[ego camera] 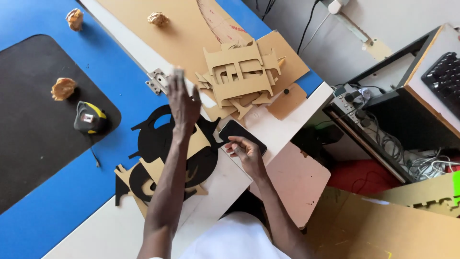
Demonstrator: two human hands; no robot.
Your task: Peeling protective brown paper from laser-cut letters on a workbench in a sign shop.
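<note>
Resting on the dark phone [242, 135], right hand [245, 152] fingers curl loosely; left hand [182, 100] open.

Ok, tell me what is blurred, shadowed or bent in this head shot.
Head view: the left hand is smeared by motion at the fingertips; the right hand on the dark phone is sharp. Light is soft and even, with faint shadows under the tan cutout pile. Table edges tilt strongly.

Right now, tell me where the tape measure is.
The tape measure sits at the left of the head view, on the black mat, below a crumpled paper ball.
</note>
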